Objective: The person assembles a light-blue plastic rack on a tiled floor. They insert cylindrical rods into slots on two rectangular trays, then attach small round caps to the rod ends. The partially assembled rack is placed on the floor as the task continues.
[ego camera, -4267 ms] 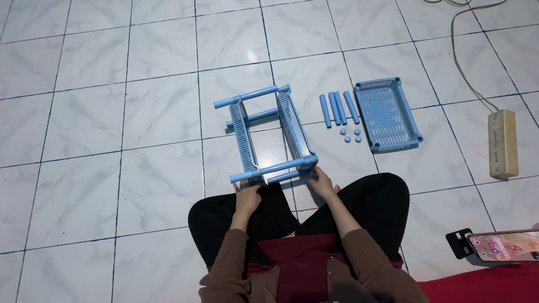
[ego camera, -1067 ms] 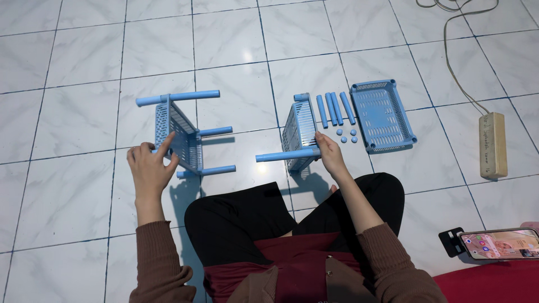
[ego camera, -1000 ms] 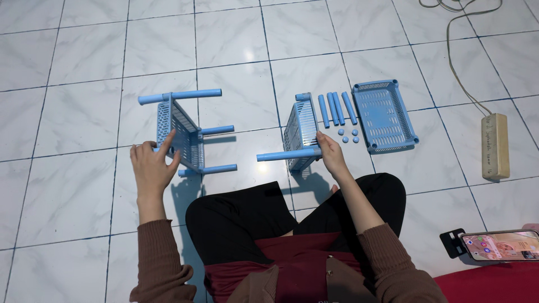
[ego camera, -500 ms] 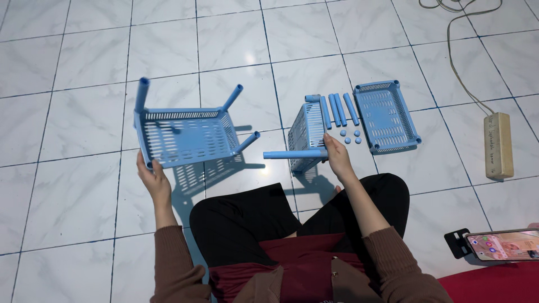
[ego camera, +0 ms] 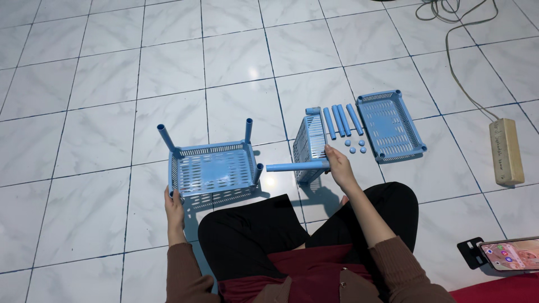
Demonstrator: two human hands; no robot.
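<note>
My left hand (ego camera: 174, 207) grips the near left corner of a light blue slotted plastic tray (ego camera: 212, 169) with round legs pointing up from its corners, held flat and low in front of my knees. A second blue tray (ego camera: 310, 141) stands on its edge on the floor. My right hand (ego camera: 338, 167) holds that tray at its near corner, where a blue tube (ego camera: 295, 166) sticks out to the left. A third tray (ego camera: 390, 125) lies flat on the tiles at the right.
Several loose blue tubes (ego camera: 339, 120) and small round blue caps (ego camera: 355, 147) lie between the upright and flat trays. A beige power strip (ego camera: 508, 151) with its cable sits at the right. A phone on a stand (ego camera: 508, 253) is at the bottom right, beside red cloth.
The rack came apart into two trays. My left hand carried one tray left, then turned it flat with its legs up and brought it nearer. My right hand keeps the other on edge.
</note>
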